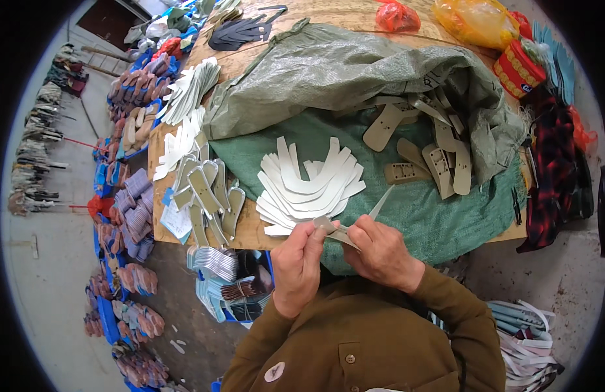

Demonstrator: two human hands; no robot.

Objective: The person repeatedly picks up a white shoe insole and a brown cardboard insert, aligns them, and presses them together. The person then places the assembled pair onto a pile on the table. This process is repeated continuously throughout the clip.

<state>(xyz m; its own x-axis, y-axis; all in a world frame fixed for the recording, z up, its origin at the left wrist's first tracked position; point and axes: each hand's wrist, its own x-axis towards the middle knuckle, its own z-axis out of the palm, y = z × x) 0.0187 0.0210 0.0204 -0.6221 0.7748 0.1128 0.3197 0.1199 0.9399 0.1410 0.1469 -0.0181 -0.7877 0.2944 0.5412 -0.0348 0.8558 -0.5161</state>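
Note:
My left hand and my right hand meet at the table's front edge, fingers closed on a thin grey-beige sole-shaped piece. A narrow white strip sticks up from my right hand's fingers; I cannot tell whether it is joined to the held piece. Just beyond my hands lies a fanned stack of white U-shaped strips. To its right, beige insole boards spill from the mouth of a grey-green woven sack. Left of the stack, several beige pieces with white edges lie heaped.
White strips and dark cut pieces lie on the wooden table. A red bag and a yellow bag sit at the far edge. Blue crates with stacked pieces line the left side. A checked cloth hangs at right.

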